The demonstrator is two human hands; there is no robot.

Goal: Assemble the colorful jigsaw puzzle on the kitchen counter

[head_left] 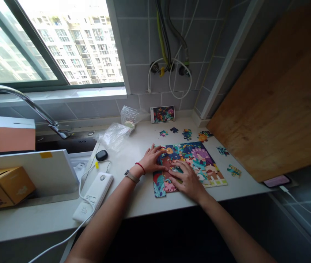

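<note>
A colourful jigsaw puzzle (190,153), largely joined, lies flat on the white counter. My left hand (153,159) rests with fingers spread on its left edge, a watch and a red string at the wrist. My right hand (186,181) lies over the lower left part, fingers stretched out and touching the puzzle. The two hands nearly meet there, and the pieces under them are partly hidden. At the lower left corner a blue leafy puzzle section (159,186) sticks out. Behind and right of the puzzle lie loose pieces, among them a dark piece (174,130) and a yellow-teal cluster (234,170).
A reference picture card (162,114) leans on the tiled wall. Clear plastic bags (118,135), a black earbud case (102,155) and a white power bank (93,197) with a cable lie left. A sink tap (34,109) stands farther left; a wooden panel (270,95) bounds the right.
</note>
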